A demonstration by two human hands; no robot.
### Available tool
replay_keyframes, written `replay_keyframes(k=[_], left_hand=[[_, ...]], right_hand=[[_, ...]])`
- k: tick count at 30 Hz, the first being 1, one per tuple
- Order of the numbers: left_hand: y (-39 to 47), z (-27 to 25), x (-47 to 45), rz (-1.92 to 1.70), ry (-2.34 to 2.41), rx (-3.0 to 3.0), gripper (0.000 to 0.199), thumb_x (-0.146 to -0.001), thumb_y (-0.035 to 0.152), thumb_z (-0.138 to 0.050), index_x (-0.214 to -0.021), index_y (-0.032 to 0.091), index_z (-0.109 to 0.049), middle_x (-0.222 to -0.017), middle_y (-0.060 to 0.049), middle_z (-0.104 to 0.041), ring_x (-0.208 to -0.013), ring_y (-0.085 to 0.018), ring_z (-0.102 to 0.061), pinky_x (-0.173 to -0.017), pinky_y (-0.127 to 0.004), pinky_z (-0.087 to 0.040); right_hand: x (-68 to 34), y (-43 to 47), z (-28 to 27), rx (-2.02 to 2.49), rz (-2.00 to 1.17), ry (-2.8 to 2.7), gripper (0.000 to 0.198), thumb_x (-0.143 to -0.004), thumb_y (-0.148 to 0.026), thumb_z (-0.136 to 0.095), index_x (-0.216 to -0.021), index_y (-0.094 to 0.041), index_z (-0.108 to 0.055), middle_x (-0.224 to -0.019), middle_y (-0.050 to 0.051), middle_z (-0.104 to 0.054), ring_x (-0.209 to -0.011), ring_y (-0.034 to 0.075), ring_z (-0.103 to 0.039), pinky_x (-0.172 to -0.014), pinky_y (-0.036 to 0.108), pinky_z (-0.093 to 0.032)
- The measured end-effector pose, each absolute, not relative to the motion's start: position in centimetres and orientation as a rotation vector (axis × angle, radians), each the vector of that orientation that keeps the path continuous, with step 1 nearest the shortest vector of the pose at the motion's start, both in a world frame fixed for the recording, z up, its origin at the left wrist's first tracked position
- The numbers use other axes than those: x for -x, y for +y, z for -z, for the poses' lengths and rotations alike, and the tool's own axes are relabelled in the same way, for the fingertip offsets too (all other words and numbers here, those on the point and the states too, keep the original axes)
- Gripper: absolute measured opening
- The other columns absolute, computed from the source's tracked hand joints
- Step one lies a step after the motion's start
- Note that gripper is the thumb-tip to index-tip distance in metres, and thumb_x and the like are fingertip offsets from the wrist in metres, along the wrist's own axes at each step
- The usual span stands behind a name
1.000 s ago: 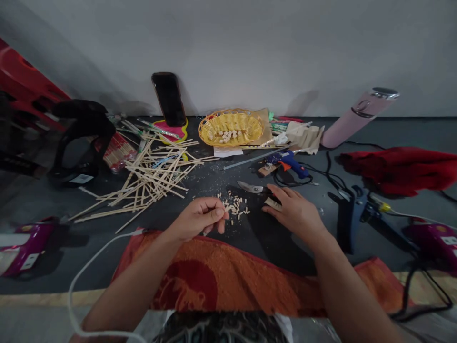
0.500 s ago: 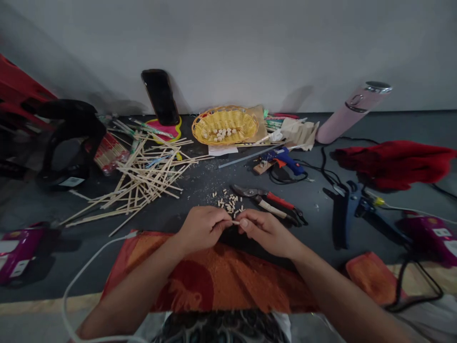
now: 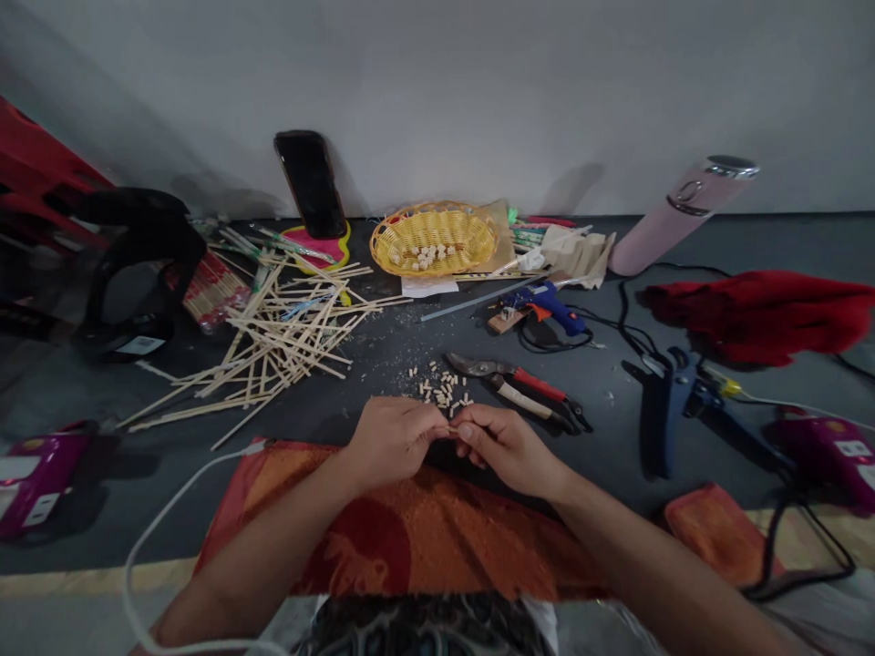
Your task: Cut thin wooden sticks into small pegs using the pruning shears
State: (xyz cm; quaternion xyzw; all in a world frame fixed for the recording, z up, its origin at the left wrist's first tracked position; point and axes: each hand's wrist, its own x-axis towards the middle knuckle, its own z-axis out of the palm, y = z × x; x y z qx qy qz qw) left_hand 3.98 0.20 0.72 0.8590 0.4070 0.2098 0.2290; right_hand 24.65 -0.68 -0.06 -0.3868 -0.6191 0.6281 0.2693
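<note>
My left hand (image 3: 395,439) and my right hand (image 3: 511,448) meet fingertip to fingertip near the front of the table, both closed in a pinch. Between them is a short piece of wooden stick (image 3: 452,428), mostly hidden by the fingers. Just beyond the fingertips lie several short cut stick pieces (image 3: 443,388), scattered with crumbs and dust. Pruning shears (image 3: 512,378) with one red and one pale handle rest right of these pieces. Under my forearms an orange-red cloth (image 3: 465,538) lies along the table's front edge.
A heap of long wooden sticks (image 3: 273,342) spreads at left. Behind stands a yellow woven basket (image 3: 471,239) holding small pieces. A blue glue gun (image 3: 557,308), a blue-handled cutter (image 3: 676,392), a pink flask (image 3: 674,223) and a red cloth (image 3: 758,314) are at right. A phone (image 3: 313,187) leans on the wall.
My hands have drawn closer together, and less of the stick piece shows between the fingers. The whole view has shifted slightly; the things on the table stay put.
</note>
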Motion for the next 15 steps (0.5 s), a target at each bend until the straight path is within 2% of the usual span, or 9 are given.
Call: replay_keyframes(k=[6,11,15], left_hand=[[0.46,-1.04,-3.82,-0.654,1.178,-2.169,0.02,-0.091,0.027,-0.051,-0.079,0.019,-0.065,-0.068,0.002,-0.067,-0.065,-0.011,-0.06,-0.062,-0.021,-0.038],[0.54,-0.85,-3.75,-0.697,1.134,-2.045,0.019,-0.091,0.027,-0.051,-0.081,0.019,-0.065,-0.07,0.002,-0.065,-0.065,-0.01,-0.059,-0.063,-0.021,-0.04],[0.49,-0.93,-3.92,-0.704,1.114,-1.982,0.019,-0.091,0.028,-0.051,-0.083,0.018,-0.065,-0.071,0.002,-0.064,-0.065,-0.01,-0.058,-0.064,-0.021,-0.04]], right_hand=[[-24.85,-0.68,-0.25,0.958,-1.845,-1.442,0.029,-0.091,-0.041,-0.053,-0.087,-0.014,-0.063,-0.067,0.0,-0.057,-0.051,0.006,-0.049,-0.048,0.019,-0.042],[-25.07,-0.07,0.24,1.04,-1.777,-1.413,0.028,-0.085,-0.04,-0.062,-0.075,-0.014,-0.06,-0.06,-0.002,-0.056,-0.047,0.005,-0.044,-0.044,0.017,-0.036],[-25.19,-0.04,0.41,0.995,-1.772,-1.416,0.024,-0.088,-0.038,-0.06,-0.084,-0.015,-0.062,-0.067,-0.001,-0.057,-0.051,0.005,-0.047,-0.048,0.018,-0.039]])
